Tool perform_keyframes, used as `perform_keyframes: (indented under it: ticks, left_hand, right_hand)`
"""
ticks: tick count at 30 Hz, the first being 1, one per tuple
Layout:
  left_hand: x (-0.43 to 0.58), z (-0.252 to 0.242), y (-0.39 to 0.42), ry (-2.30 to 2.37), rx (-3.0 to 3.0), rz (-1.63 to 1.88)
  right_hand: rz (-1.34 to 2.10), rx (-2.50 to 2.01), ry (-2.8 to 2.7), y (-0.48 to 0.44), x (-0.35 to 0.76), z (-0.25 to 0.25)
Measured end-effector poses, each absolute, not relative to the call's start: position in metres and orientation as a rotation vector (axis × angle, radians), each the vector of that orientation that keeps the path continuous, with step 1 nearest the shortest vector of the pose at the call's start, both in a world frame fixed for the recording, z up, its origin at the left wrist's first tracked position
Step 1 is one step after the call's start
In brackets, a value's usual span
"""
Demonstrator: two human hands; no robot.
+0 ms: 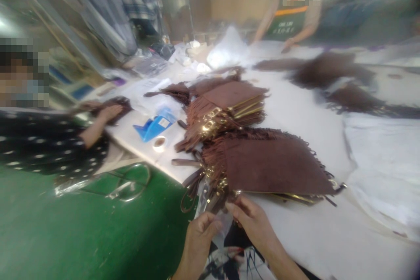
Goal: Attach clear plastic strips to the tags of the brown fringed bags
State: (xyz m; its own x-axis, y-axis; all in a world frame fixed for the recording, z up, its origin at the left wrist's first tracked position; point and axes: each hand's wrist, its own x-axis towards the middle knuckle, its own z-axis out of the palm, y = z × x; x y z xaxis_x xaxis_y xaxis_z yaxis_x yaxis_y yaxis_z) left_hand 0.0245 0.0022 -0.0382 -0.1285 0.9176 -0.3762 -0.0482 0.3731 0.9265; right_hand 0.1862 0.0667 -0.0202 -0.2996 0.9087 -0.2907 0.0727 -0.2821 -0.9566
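My left hand (199, 236) is closed in a pinch at the bottom middle, on a thin piece of clear plastic (225, 224) that hangs between the two hands. My right hand (252, 218) has thumb and fingers pressed together just in front of a stack of brown fringed pouches (275, 164); what it pinches is blurred. Gold zippers run along the stack's near edge. Gold clasps (221, 182) and brown wrist straps (188, 162) stick out on its left side, close to my fingertips.
Behind lies a second stack of fringed pouches (229, 96). A tape roll (159, 143) and blue packet (155, 127) are near the table's left edge. A co-worker's hand (110, 113) rests on brown pieces at left. Another person (288, 24) stands across. White sheets (387, 162) lie right.
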Motion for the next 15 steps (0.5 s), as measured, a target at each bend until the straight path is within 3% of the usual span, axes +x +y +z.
perform_keyframes:
  ticks: [15]
  left_hand:
    - [0.06, -0.048, 0.011, 1.392, 0.681, 1.051]
  right_hand:
    - [1.661, -1.363, -1.236, 0.06, 0.202, -0.018]
